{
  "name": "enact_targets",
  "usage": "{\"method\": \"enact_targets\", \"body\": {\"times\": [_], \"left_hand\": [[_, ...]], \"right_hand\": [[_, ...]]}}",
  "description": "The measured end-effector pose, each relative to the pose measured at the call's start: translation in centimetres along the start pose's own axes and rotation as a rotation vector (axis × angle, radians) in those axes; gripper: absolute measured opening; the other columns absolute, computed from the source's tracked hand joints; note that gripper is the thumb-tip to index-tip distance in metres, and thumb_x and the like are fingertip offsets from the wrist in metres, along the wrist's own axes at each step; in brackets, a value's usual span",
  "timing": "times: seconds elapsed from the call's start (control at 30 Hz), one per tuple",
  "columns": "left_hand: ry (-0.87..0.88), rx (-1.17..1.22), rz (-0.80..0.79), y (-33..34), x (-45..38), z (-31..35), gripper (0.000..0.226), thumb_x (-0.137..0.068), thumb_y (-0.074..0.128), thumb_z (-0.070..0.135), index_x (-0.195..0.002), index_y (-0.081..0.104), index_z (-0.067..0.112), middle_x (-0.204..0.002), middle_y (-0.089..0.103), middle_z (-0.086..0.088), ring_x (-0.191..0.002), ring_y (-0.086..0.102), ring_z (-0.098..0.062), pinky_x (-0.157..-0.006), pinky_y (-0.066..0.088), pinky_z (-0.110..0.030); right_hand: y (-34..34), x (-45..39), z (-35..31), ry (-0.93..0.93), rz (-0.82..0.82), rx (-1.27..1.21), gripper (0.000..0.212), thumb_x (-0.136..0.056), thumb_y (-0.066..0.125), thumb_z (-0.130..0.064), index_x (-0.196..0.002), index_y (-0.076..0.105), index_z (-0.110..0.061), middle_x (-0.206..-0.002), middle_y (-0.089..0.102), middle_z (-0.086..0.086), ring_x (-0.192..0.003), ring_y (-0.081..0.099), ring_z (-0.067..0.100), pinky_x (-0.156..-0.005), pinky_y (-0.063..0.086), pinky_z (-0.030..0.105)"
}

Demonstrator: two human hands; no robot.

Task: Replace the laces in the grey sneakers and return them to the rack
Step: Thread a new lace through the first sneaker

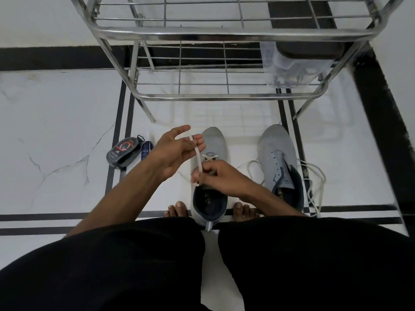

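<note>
The right hand [221, 176], at the centre of the frame, has its fingers curled and pinched on a flat white lace [198, 157] just above the throat of the left-hand grey sneaker [210, 176]. The left hand [177, 151], up and to the left of it, holds the same lace farther along, the strip running between its loosely spread fingers, so a short length is stretched taut between the two hands. Only the lowest crossing near the toe looks threaded.

The risk here, as I judge it, is the lace tip slipping from the right hand's pinch before it enters the next eyelet, or the flat strip twisting as it is drawn through, leaving a kinked crossing. Pulling too hard with the left hand could also leave the two ends uneven.

The second grey sneaker [280, 162] stands to the right of centre, with a loose white lace [314, 187] trailing over the floor [56, 108] beside it; a foot could catch that. The metal rack [224, 97] fills the upper frame, with a clear plastic bag [289, 68] on its lower shelf at upper right. Shoe-polish containers [125, 152] lie at left.
</note>
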State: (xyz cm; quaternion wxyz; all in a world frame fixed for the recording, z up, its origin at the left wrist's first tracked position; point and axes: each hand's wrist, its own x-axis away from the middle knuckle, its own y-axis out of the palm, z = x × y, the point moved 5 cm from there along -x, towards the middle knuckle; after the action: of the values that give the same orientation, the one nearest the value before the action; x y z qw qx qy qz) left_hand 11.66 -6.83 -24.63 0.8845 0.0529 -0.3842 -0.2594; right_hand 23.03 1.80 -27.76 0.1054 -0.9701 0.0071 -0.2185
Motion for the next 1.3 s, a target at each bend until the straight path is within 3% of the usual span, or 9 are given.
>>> {"method": "enact_targets", "body": {"times": [0.17,0.27,0.37,0.47,0.6,0.73,0.87,1.03,1.3], "left_hand": [[0.078,-0.348,0.114,-4.0,-0.7,0.4,0.042,-0.090,0.054,-0.017,-0.128,0.057,0.002,-0.115,0.065,-0.021,-0.086,0.069,-0.019,-0.066,0.057,-0.019],[0.103,-0.581,0.147,-6.2,-1.1,-0.4,0.037,-0.089,0.055,-0.018,-0.120,0.061,0.000,-0.112,0.063,-0.025,-0.095,0.066,-0.028,-0.065,0.060,-0.022],[0.170,-0.994,0.207,-7.8,-2.3,-1.1,0.032,-0.088,0.061,-0.010,-0.109,0.062,0.014,-0.120,0.058,-0.024,-0.107,0.062,-0.034,-0.080,0.058,-0.034],[0.423,-1.523,0.209,-5.4,-2.1,-1.3,0.043,-0.089,0.071,0.017,-0.129,0.058,0.021,-0.152,0.035,-0.015,-0.136,0.039,-0.034,-0.107,0.041,-0.043],[0.556,-1.319,-0.132,0.5,-1.3,-2.2,0.048,-0.090,0.070,0.034,-0.135,0.057,0.024,-0.125,0.067,0.002,-0.113,0.059,-0.013,-0.100,0.046,-0.037],[0.504,-1.284,-0.070,-0.2,-2.3,-1.6,0.008,-0.089,0.071,0.030,-0.091,0.077,0.025,-0.080,0.075,0.009,-0.078,0.070,-0.010,-0.077,0.056,-0.040],[0.434,-1.336,0.035,-3.4,-2.9,-1.7,0.009,-0.091,0.069,0.030,-0.087,0.076,0.026,-0.080,0.074,0.010,-0.078,0.069,-0.010,-0.076,0.057,-0.040],[0.529,-1.384,-0.075,-1.4,-2.6,-3.3,0.044,-0.087,0.072,0.038,-0.128,0.063,0.027,-0.128,0.066,0.005,-0.120,0.058,-0.017,-0.101,0.046,-0.038],[0.551,-1.431,0.013,-0.2,-4.0,-4.2,0.013,-0.088,0.069,0.034,-0.093,0.078,0.026,-0.087,0.076,0.004,-0.082,0.068,-0.018,-0.069,0.049,-0.030]], "right_hand": [[-5.2,0.7,1.6,0.024,0.150,0.039,0.017,-0.099,0.059,-0.020,-0.094,0.074,-0.014,-0.079,0.069,-0.013,-0.077,0.060,0.001,-0.073,0.044,0.016],[-7.9,0.4,2.9,0.051,0.223,0.225,0.012,-0.095,0.065,-0.023,-0.095,0.077,-0.020,-0.082,0.072,-0.012,-0.079,0.064,0.004,-0.076,0.050,0.026],[-9.1,-0.2,3.4,0.075,0.318,0.277,0.011,-0.092,0.069,-0.025,-0.092,0.079,-0.019,-0.082,0.072,-0.009,-0.076,0.063,0.006,-0.074,0.050,0.030],[-8.5,-1.2,3.0,0.063,0.331,0.238,0.008,-0.089,0.073,-0.025,-0.089,0.079,-0.020,-0.082,0.074,-0.008,-0.076,0.065,0.006,-0.075,0.052,0.030],[-6.0,-2.7,2.0,0.044,0.312,0.080,0.012,-0.081,0.081,-0.023,-0.087,0.073,-0.017,-0.076,0.072,-0.002,-0.075,0.068,0.014,-0.076,0.055,0.036],[-6.4,-2.9,2.7,0.068,0.309,-0.033,0.019,-0.082,0.080,-0.022,-0.093,0.069,-0.011,-0.078,0.073,0.005,-0.079,0.069,0.022,-0.081,0.056,0.039],[-7.5,-2.1,3.8,0.081,0.288,0.006,0.009,-0.091,0.069,-0.010,-0.097,0.076,-0.008,-0.086,0.072,0.001,-0.078,0.062,0.007,-0.073,0.051,0.022],[-6.0,-2.6,4.2,0.124,0.311,-0.054,0.010,-0.084,0.075,-0.007,-0.092,0.072,-0.013,-0.080,0.072,0.002,-0.072,0.063,0.009,-0.064,0.048,0.024],[-5.6,-1.7,5.3,0.204,0.355,0.055,0.029,-0.084,0.074,-0.045,-0.099,0.065,-0.023,-0.093,0.069,-0.002,-0.079,0.065,0.012,-0.072,0.054,0.031]]}}
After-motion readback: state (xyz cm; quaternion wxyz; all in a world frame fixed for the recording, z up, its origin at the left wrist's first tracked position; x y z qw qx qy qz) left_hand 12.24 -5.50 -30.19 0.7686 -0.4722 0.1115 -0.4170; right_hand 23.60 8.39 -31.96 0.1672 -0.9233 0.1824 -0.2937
